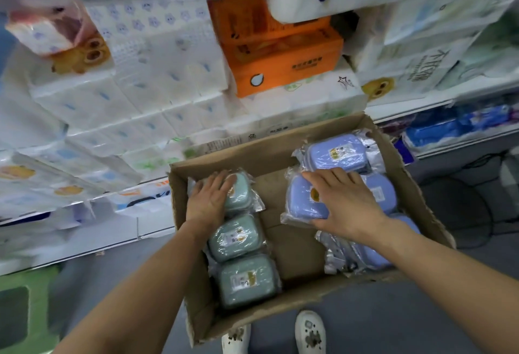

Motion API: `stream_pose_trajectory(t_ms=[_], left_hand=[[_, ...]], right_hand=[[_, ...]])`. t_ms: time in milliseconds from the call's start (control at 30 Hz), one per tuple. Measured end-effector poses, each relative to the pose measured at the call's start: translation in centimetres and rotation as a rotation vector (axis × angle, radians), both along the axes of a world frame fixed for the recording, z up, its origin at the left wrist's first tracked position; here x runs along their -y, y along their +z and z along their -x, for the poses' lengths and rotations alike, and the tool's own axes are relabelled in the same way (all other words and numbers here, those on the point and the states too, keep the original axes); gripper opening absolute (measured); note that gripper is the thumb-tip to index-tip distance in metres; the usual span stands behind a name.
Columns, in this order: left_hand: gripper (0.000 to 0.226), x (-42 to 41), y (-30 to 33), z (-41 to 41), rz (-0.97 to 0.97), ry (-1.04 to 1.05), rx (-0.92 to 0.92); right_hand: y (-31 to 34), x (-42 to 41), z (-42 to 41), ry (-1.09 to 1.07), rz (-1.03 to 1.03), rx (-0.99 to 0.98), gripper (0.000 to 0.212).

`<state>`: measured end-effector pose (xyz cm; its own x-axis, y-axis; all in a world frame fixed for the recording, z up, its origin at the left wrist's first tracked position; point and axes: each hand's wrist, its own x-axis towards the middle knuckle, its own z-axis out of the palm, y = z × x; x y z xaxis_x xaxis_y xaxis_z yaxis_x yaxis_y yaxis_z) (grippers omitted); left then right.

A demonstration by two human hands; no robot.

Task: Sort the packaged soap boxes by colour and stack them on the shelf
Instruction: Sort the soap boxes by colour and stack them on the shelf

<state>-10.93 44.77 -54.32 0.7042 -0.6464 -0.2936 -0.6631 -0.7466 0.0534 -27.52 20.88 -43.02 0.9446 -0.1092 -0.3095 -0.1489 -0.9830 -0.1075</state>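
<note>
While hands rest — green, blue boxes beneath.

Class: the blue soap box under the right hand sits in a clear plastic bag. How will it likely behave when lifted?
The blue soap box looks rigid, so probably keeps its shape. Its glossy loose wrapper may slip under the right hand. Flat-topped, it should stack without rolling.
</note>
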Motion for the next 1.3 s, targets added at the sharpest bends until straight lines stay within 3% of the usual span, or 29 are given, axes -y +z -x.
stream_pose_trajectory(t_ms=[100,200,300,467,700,800,1000,1300], left_hand=[[0.086,1.2,1.5,0.1,-0.029,0.051,-0.055],[0.085,2.0,3.8,0.9,0.075,0.107,-0.037],[0.078,1.9,5.6,2.2,0.184,0.152,0.018],[0.077,0.8,6.6,3.7,0.182,0.185,0.064],[0.074,-3.9,6.2,6.1,0.17,0.366,0.093],[0.072,-5.7,6.2,7.5,0.201,0.42,0.071],[0.081,-7.0,6.0,9.1,0.219,0.598,-0.146],[0.093,-6.9,5.9,9.8,0.273,0.623,-0.168]], right_hand=[[1.2,1.7,1.0,-0.026,-0.101,0.06,0.093],[3.1,3.4,1.6,-0.12,-0.275,0.206,0.091],[3.9,5.6,2.1,-0.081,-0.13,0.278,0.092],[2.4,7.8,1.7,0.007,0.085,0.083,0.091],[0.4,6.8,0.5,0.133,0.118,-0.149,0.087],[-0.3,6.5,1.4,0.166,0.184,-0.164,0.093],[-0.6,7.2,2.4,0.084,0.188,-0.137,0.097],[-1.0,6.9,2.4,0.079,0.216,-0.185,0.101]])
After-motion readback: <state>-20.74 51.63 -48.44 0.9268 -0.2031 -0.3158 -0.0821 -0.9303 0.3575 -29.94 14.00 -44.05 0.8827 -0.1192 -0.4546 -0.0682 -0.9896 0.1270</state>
